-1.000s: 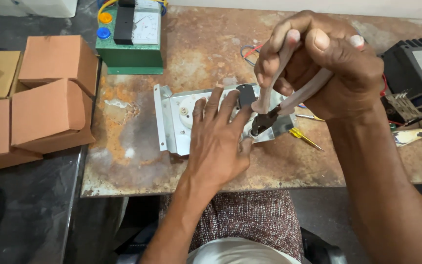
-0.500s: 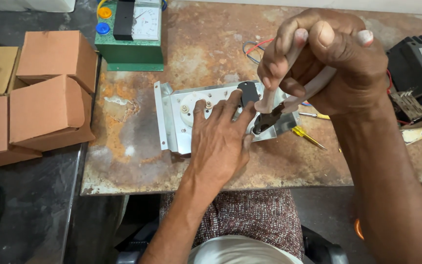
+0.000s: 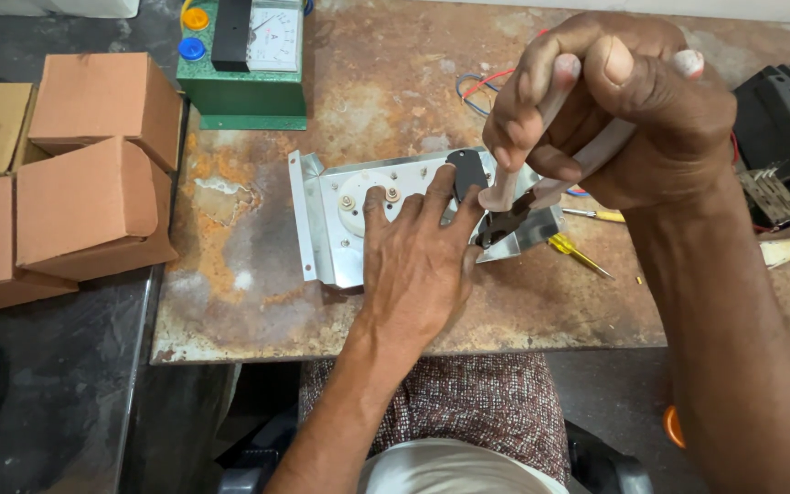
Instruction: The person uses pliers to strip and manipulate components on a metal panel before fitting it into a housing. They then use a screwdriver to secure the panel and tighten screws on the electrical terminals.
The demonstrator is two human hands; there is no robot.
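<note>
Closed around pale-handled pliers (image 3: 541, 183), the right hand (image 3: 624, 110) nips at the metal plate (image 3: 340, 238) on the rusty worktop (image 3: 395, 91), the flat, empty left hand (image 3: 418, 261) pinning it; a firm squeeze seems next.

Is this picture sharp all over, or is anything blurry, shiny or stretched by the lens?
Head view: soft, even light with faint shadows; the metal plate under the left hand shows mild glare; the right hand gripping the pliers looms large, close to the lens, its forearm slightly soft; the cardboard boxes stay sharp.
</note>
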